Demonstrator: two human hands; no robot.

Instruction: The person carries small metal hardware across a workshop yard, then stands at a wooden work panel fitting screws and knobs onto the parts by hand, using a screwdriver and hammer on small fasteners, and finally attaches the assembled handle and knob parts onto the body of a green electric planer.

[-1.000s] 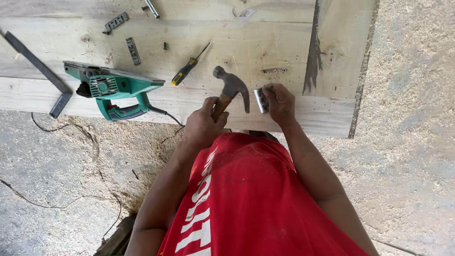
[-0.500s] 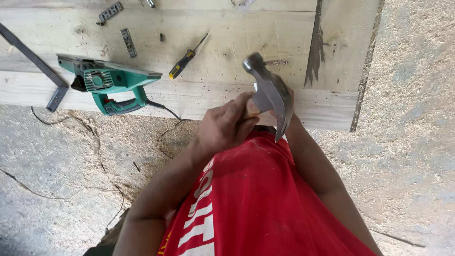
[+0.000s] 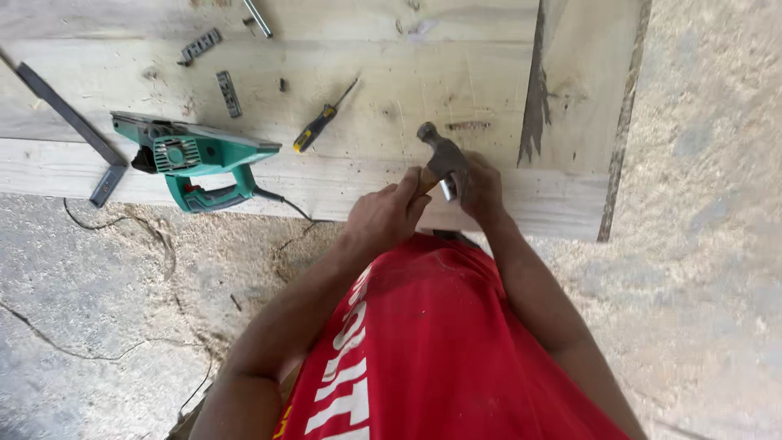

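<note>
Hammer (image 3: 442,156) looks head-heavy, rigid; my left hand (image 3: 383,218) clenches its wooden handle, right hand (image 3: 482,189) pinching a small metal piece (image 3: 447,191) beside it

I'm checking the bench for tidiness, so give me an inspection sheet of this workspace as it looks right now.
Surface: pale wooden planks, a dark split near the right end.
Job's things: hammer; small metal piece under it, at the plank edge.
Clutter: green power tool, screwdriver, metal bar, two small metal plates.
Grips: left hand holds the hammer handle; right hand holds the metal piece.
Cables: black cord from the power tool.
Surroundings: sawdust-covered floor.
</note>
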